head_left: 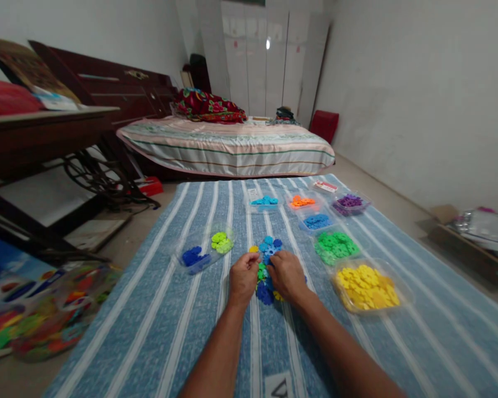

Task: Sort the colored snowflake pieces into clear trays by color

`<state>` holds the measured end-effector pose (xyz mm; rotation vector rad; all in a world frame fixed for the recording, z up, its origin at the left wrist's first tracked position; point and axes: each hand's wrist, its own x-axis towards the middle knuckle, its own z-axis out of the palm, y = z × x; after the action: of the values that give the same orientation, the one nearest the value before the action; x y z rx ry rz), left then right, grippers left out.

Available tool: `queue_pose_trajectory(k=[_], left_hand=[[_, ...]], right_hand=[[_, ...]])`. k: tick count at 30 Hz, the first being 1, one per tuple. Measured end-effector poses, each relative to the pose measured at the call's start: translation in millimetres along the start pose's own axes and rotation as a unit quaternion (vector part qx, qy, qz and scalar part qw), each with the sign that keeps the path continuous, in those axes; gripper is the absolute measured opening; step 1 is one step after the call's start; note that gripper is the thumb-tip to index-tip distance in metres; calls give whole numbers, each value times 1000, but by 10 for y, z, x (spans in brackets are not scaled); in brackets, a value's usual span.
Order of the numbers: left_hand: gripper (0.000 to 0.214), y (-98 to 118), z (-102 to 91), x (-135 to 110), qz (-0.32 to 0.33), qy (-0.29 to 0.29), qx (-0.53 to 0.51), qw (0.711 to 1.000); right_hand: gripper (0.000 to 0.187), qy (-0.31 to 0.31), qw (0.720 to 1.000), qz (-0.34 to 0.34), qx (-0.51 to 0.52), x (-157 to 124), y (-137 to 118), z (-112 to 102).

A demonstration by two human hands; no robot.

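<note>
A linked cluster of plastic snowflake pieces point(268, 247) in blue, green and yellow lies on a blue striped cloth point(157, 309). My left hand point(243, 277) has its fingers closed on the cluster's left side near a yellow piece. My right hand point(287, 274) is curled over the cluster's right side and covers part of it. Both hands grip the same cluster.
Clear trays around the cluster hold sorted pieces: yellow point(366, 286), green point(335, 246), blue point(317, 221), purple point(349, 203), orange point(301, 201), light blue point(264, 201), lime point(221, 241), dark blue point(194, 257). A bag of mixed pieces point(50, 320) lies left. A bed point(228, 146) stands behind.
</note>
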<state>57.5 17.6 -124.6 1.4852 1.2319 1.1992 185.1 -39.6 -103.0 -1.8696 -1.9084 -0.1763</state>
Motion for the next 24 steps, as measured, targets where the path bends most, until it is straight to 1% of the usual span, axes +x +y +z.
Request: queue_pose_trajectory(k=[8, 12, 16, 19, 21, 24], left_hand=[[16, 19, 0, -3, 2, 2, -8, 1000], [18, 2, -2, -2, 7, 1, -8, 1000], [17, -16, 0, -3, 7, 0, 5, 1000], [16, -21, 6, -5, -1, 0, 3, 1000], [17, -20, 12, -7, -6, 1, -1, 1000], [18, -12, 18, -10, -12, 2, -3, 1000]], right_hand=[[21, 45, 998, -25, -28, -34, 66, 64], [26, 66, 997, -20, -32, -2, 108, 4], [32, 91, 995, -18, -34, 108, 192, -156], [34, 102, 994, -3, -45, 278, 385, -342], [32, 125, 989, 28, -69, 415, 575, -488], [25, 200, 967, 107, -113, 563, 822, -656]])
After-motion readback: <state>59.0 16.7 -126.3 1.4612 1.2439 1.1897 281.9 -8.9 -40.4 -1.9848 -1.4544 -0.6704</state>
